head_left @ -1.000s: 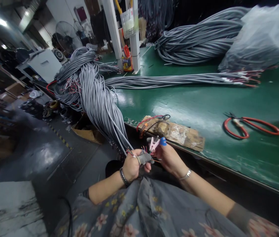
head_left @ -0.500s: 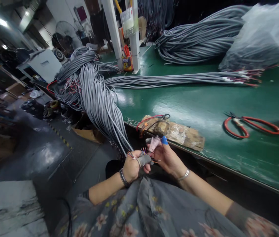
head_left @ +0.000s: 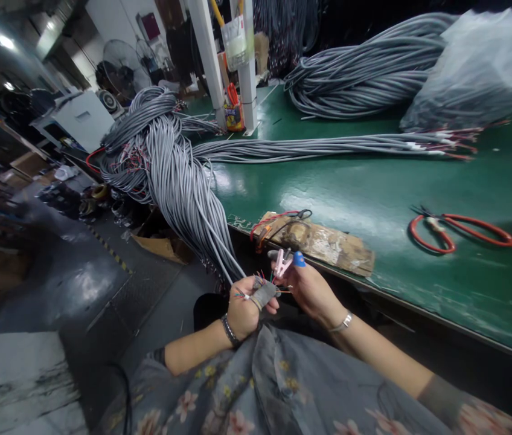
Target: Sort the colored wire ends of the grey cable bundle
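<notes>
Thin wires (head_left: 241, 295) of many colors poke out around the left hand (head_left: 246, 305), and from my far seat I see them just off the near edge of the green table (head_left: 355, 193). The left hand is curled around the wires, with a gray cover (head_left: 265, 294) on its thumb. Close beside it, I see the right hand (head_left: 313, 290) pinching a pink clip (head_left: 282, 264). Its thumb wears a blue cover (head_left: 299, 260). I can't tell if the clip touches any wire. Near the 2 hands, a wood board (head_left: 328, 244) lies along the table's near edge. A big bundle of gray cables (head_left: 183, 175) hangs over that edge at the left. Pliers (head_left: 435, 225) with red handles lie toward the table's right edge.
</notes>
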`<move>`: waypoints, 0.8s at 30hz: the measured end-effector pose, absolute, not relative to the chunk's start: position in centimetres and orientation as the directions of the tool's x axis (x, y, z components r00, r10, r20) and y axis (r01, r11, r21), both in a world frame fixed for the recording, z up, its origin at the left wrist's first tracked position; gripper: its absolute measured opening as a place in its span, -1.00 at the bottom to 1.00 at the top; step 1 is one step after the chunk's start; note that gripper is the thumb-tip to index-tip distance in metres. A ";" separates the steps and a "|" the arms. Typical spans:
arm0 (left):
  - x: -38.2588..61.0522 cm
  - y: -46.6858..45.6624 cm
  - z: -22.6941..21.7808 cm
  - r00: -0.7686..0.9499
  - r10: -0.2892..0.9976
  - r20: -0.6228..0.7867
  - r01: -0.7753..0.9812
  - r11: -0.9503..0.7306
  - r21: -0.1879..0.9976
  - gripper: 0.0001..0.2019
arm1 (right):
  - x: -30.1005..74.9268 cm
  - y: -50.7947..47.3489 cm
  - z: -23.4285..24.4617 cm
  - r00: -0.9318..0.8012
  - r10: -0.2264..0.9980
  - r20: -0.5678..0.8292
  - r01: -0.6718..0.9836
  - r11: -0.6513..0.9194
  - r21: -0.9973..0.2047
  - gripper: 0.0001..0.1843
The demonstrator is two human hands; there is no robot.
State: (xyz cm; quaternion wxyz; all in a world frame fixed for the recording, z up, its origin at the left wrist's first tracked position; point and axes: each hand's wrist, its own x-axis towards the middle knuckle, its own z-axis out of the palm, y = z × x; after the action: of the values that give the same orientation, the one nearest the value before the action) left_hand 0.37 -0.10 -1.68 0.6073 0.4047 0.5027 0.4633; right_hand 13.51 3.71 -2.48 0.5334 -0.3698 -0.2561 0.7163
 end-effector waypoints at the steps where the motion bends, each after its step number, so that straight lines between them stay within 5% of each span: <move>1: 0.5 -0.1 -1.5 0.061 0.969 -0.237 -0.144 0.244 0.959 -0.51 | 13.5 3.8 -2.6 -0.148 0.956 -0.255 -0.557 -0.293 -0.777 -0.50; 18: 1.0 0.2 0.0 0.026 0.964 -0.263 -0.059 0.264 0.963 -0.53 | 12.8 4.2 -3.4 -0.208 0.923 -0.324 -0.674 -0.375 -0.636 -0.55; 24: 0.4 -0.4 -0.4 -0.001 0.971 -0.239 -0.042 0.239 0.970 -0.53 | 14.2 3.3 -3.2 -0.412 0.868 -0.276 -0.624 -0.489 -0.610 -0.41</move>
State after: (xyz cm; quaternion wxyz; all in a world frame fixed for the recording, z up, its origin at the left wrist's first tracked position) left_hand 0.38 -0.44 -0.36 0.5656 0.4241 0.5475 0.4478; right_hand 14.22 3.27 -3.20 0.4588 -0.2891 -0.2117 0.8131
